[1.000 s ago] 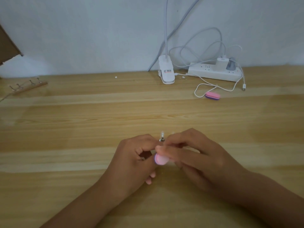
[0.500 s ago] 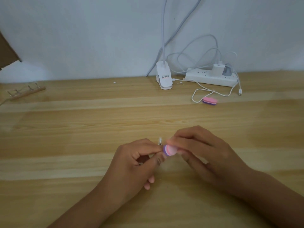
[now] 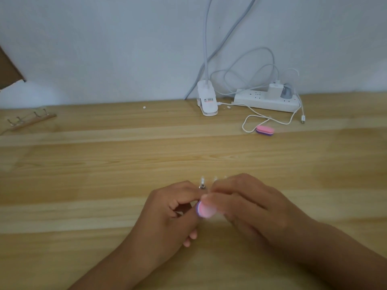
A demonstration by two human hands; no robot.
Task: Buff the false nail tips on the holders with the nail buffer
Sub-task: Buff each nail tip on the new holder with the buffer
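Note:
My right hand pinches a small pink nail buffer with a purple edge, blurred by motion, at the middle of the wooden table. My left hand has its fingers curled round a small holder, mostly hidden. Just above the two hands a clear nail tip on a metal holder stands upright. Two more faint clear tips show behind my right hand's knuckles. The buffer lies against my left fingertips, below the upright tip.
A second pink and purple buffer lies at the back right beside a white cable. A white power strip and a clip lamp base stand by the wall. A wooden hook rack lies far left.
The buffer moved up and right, then back down and left against my left fingers. The camera view tilted slightly. My left hand kept its grip.

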